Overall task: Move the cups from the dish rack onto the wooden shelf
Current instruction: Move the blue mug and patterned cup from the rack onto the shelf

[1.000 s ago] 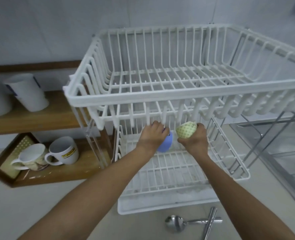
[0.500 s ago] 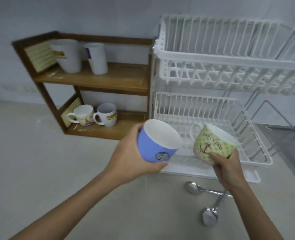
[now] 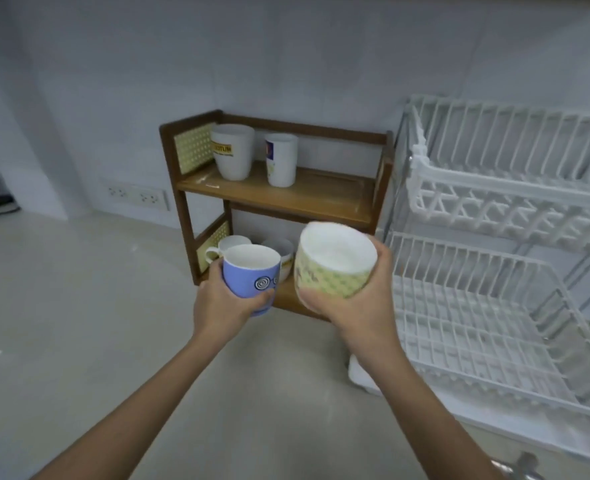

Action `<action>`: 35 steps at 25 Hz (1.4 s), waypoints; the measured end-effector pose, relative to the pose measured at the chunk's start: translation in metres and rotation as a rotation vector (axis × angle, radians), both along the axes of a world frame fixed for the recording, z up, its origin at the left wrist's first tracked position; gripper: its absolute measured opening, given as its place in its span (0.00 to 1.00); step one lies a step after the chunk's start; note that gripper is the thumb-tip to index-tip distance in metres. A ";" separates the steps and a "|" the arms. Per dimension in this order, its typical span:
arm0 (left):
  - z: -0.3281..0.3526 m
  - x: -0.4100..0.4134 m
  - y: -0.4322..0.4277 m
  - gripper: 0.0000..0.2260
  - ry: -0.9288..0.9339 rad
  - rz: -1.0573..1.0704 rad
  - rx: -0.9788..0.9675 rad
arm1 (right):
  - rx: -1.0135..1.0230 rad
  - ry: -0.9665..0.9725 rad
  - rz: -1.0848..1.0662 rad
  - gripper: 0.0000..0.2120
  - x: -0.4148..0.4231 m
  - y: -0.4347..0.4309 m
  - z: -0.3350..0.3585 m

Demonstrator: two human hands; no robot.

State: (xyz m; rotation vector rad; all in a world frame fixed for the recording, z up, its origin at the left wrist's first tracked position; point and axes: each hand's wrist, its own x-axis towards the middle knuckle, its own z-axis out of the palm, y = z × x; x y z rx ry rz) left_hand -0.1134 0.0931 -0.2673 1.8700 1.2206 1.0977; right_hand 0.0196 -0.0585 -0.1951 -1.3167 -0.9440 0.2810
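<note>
My left hand (image 3: 221, 304) grips a blue cup (image 3: 252, 278) with a spiral mark, held upright in front of the lower board of the wooden shelf (image 3: 321, 199). My right hand (image 3: 362, 306) holds a wide green-patterned cup (image 3: 333, 259), tilted slightly toward me, just right of the blue one. The white two-tier dish rack (image 3: 501, 271) stands to the right of the shelf, and both tiers show no cups.
Two tall white cups (image 3: 233, 150) (image 3: 281, 159) stand on the shelf's upper board. Two mugs (image 3: 229, 244) sit on the lower board, partly hidden behind the blue cup. A socket strip (image 3: 137, 197) is on the wall at left. A spoon (image 3: 523, 467) lies near the rack.
Both hands lifted the cups out of the rack's lower tier and carried them left to the shelf front. The view swung left with them.
</note>
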 end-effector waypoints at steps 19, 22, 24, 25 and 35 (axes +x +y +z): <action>-0.021 0.060 0.089 0.43 0.135 -0.228 0.036 | -0.437 -0.063 -0.483 0.49 0.130 0.234 0.050; -0.021 0.065 0.089 0.43 0.130 -0.221 -0.001 | -0.354 -0.184 -0.475 0.46 0.113 0.215 0.052; -0.022 0.071 0.086 0.43 0.125 -0.212 -0.016 | -0.161 -0.347 -0.615 0.38 0.082 0.183 0.030; -0.022 0.075 0.084 0.43 0.124 -0.202 -0.015 | -0.068 -0.422 -0.672 0.32 0.060 0.163 0.006; -0.051 0.138 0.071 0.43 0.057 -0.347 -0.123 | -0.993 -0.645 -0.120 0.32 0.005 0.061 -0.223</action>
